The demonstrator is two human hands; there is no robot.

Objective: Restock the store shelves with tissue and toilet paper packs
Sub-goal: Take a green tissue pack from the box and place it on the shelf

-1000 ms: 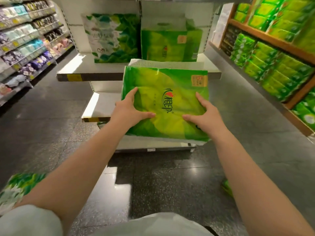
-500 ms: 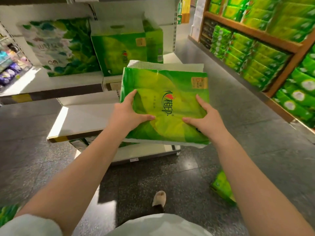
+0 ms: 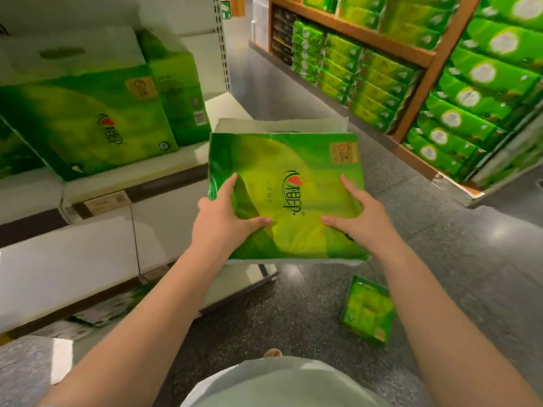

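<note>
You hold the pack between both hands, left hand and right hand, fingers spread flat against its face; the shelf lies left of it, nearer your left hand.

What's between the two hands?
In the head view, the green tissue pack: the left hand and right hand hold its sides, its red logo between them.

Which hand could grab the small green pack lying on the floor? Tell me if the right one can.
Probably not yet: the right hand and left hand both hold the large green pack. The floor pack lies unobstructed below.
</note>
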